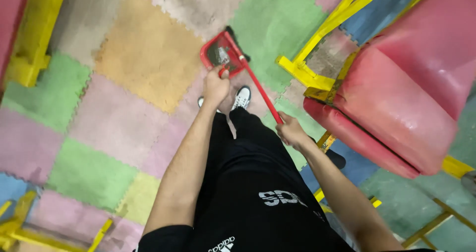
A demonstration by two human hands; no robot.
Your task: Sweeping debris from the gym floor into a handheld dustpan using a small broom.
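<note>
Hands first — our left hand grips the red dustpan, right hand closed on the red broom handle; we keep the pan flat on the floor mats — short strokes.

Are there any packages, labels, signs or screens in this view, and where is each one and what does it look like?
No packages, signs or screens.
White logo print: on the black trousers at the thigh, blocky white shapes.
Second white logo print: on the black shirt hem at the bottom edge, small white lettering with a mark beside it.
</note>
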